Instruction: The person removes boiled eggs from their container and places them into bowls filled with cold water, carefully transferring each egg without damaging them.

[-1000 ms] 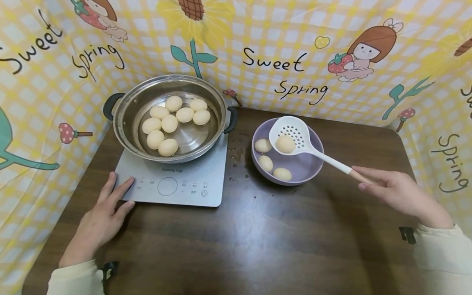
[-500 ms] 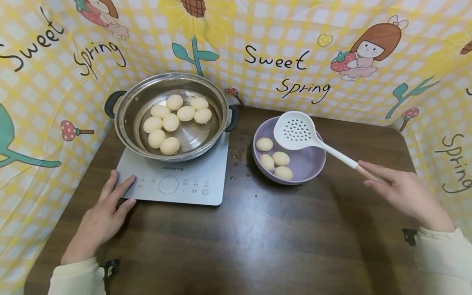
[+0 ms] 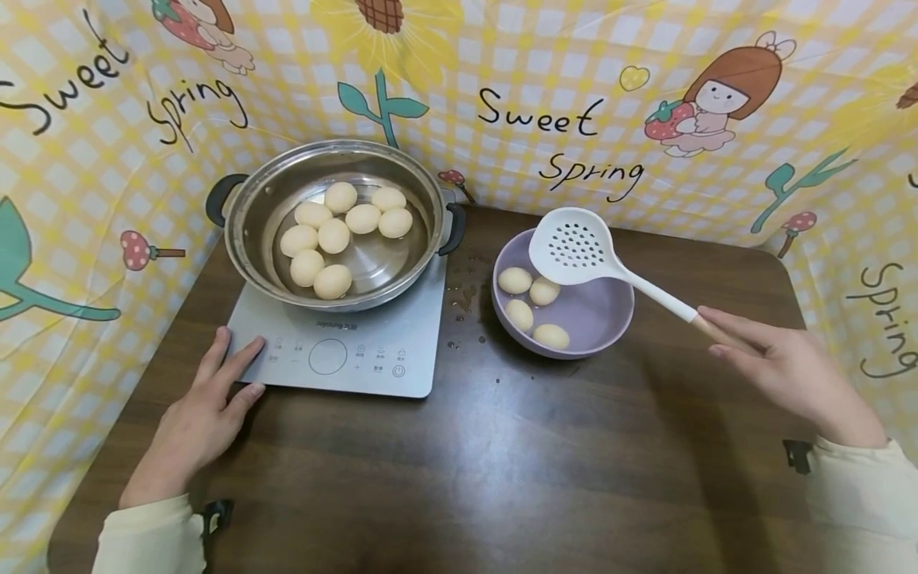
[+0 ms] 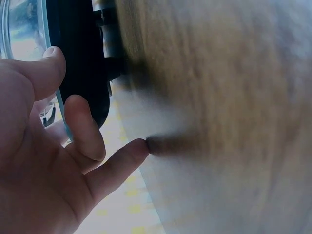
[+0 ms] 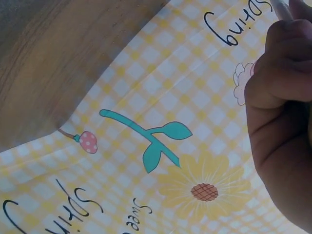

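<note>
Four eggs (image 3: pixel 551 336) in the bowl (image 3: pixel 602 315); I see right fingers (image 3: pixel 746 329) gripping the skimmer (image 3: pixel 566 267), left fingers (image 3: pixel 240 363) spread against the cooker (image 3: pixel 409 343).

Cream eggs (image 3: pixel 334 237) fill a silver, black-handled pot (image 3: pixel 261 215) at left and a lilac bowl (image 3: pixel 591 319) at right; a white ladle (image 3: pixel 604 261) ends in a tan grip (image 3: pixel 715 332), while yellow sunflowers (image 3: pixel 430 36) brighten the far yellow-and-white checked cloth (image 3: pixel 574 68) beyond a dark brown table (image 3: pixel 545 454).

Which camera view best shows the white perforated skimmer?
The head view, because the white perforated skimmer shows its scoop and most of its handle, up to the right hand. The right wrist view catches only a pale sliver, probably handle; the left wrist view shows none.
</note>
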A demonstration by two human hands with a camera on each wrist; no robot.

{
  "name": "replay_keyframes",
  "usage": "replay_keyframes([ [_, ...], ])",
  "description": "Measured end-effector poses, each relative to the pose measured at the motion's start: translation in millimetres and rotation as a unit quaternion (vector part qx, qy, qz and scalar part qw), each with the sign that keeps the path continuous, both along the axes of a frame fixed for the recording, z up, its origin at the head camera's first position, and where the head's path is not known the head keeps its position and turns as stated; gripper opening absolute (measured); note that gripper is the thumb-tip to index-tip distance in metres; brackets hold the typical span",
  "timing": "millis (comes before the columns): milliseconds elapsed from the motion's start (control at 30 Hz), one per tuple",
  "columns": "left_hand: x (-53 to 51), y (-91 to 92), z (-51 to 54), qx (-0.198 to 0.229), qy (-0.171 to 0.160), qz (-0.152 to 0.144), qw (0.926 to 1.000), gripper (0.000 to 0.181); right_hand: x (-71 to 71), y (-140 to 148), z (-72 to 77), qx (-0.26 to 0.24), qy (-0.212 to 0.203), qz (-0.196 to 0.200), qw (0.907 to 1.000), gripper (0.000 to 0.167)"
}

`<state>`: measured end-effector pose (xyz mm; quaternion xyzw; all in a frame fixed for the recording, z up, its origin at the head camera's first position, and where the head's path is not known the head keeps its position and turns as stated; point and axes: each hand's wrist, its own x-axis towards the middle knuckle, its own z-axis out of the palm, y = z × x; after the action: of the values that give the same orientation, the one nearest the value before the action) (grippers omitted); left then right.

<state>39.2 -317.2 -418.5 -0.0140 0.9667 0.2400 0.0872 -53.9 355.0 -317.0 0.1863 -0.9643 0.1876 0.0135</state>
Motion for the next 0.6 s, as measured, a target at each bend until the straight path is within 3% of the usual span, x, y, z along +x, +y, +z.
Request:
replay_keyframes([
  [333, 0.5, -0.1, 0.4, 0.002, 0.002, 0.001, 1.0, 0.062, -8.4, -17.4, 15.4, -0.038, -0.078, -0.003, 0.9962, 0.053],
  [600, 2.3, 0.1, 0.7, 0.002, 0.006, 0.001, 1.0, 0.062, -18.7, -43.8, 28.5, -0.063, -0.087, 0.004, 0.9942, 0.051],
])
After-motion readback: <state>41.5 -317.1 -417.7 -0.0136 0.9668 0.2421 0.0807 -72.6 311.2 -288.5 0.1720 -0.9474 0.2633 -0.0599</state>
